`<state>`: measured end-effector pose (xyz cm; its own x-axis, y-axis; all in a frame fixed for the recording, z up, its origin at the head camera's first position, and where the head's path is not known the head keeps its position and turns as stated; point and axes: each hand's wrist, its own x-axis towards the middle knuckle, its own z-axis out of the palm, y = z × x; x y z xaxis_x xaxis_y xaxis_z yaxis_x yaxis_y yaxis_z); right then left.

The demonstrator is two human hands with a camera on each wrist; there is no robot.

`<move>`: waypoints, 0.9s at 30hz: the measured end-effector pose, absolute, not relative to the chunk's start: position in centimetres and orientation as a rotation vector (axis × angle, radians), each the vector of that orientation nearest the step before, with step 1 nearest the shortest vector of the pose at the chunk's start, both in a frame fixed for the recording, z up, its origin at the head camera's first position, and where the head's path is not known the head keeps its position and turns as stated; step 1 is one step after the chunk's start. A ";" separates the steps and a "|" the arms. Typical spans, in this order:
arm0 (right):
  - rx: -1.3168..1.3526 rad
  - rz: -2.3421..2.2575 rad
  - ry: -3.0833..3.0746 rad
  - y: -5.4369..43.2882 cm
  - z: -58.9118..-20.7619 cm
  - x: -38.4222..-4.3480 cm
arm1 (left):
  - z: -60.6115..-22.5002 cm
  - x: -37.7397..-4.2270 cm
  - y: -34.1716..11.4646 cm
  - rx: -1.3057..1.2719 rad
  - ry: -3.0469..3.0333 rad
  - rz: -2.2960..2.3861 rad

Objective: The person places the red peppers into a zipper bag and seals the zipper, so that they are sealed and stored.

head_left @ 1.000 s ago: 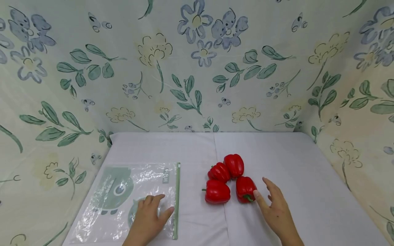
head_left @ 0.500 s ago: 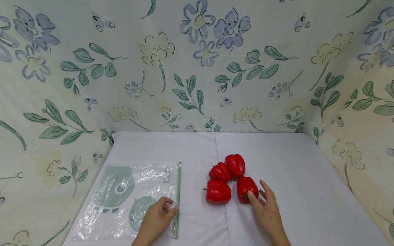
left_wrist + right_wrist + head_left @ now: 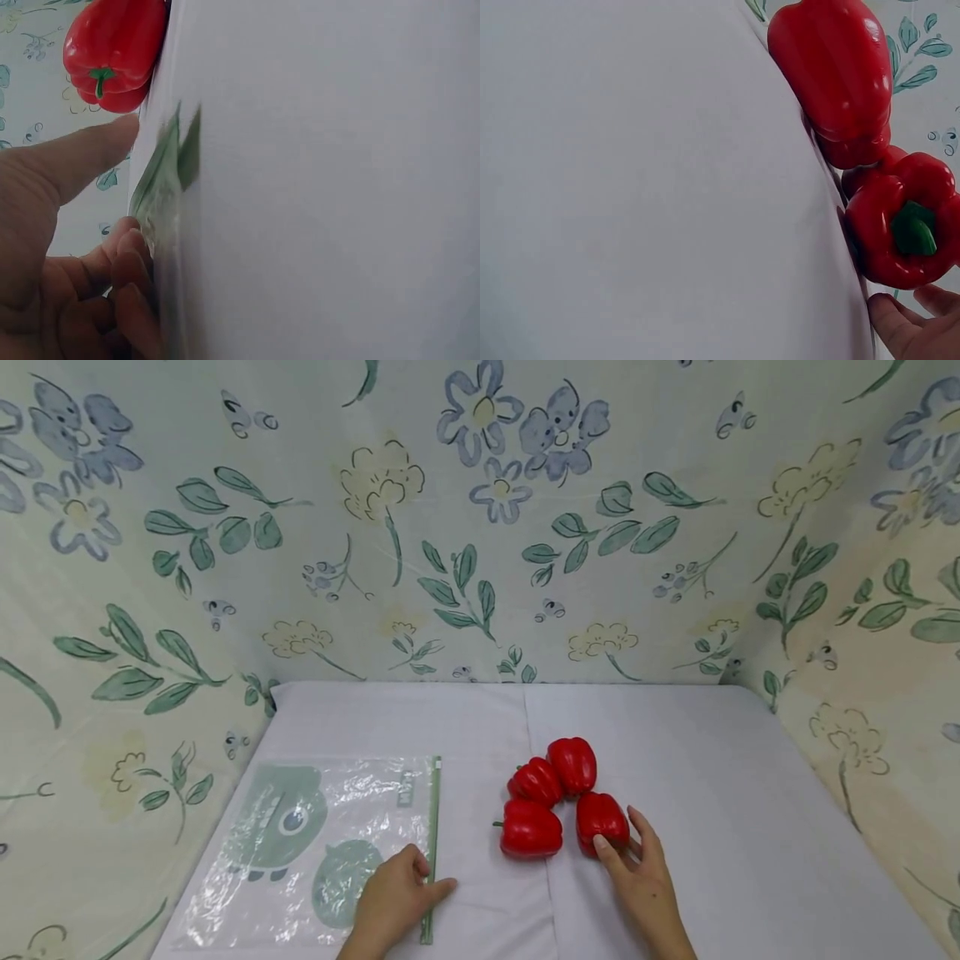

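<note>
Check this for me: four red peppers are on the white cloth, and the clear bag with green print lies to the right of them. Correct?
The side is wrong: the clear bag lies to the left of the four red peppers, as the head view shows. They are indeed on the white cloth, and the bag has green print.

I have both arms bare in the head view, cut off by its bottom edge, with the hands well apart. My left hand holds its left thumb straight out inward, while its other fingers bend loosely below. On my right hand, the right thumb and forefinger stand spread, tips pointing forward.
</note>
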<state>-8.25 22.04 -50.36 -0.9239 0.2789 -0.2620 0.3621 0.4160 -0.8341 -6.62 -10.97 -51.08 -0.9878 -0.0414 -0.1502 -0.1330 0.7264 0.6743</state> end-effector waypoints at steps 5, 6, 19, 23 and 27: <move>0.567 -1.577 2.558 21.7 -50.6 -8.2 | -51.1 -6.5 -10.8 -0.106 2.865 1.052; 0.567 -1.580 2.560 21.7 -50.6 -8.1 | -51.1 -6.5 -10.8 -0.100 2.875 1.051; 0.640 -1.551 2.557 21.9 -51.1 -8.2 | -51.5 -6.6 -11.2 -0.062 2.875 1.124; 0.641 -1.542 2.568 21.9 -51.1 -8.4 | -51.7 -6.6 -11.4 -0.063 2.888 1.136; 0.655 -1.535 2.556 21.8 -51.1 -8.4 | -51.9 -6.7 -11.7 -0.068 2.891 1.169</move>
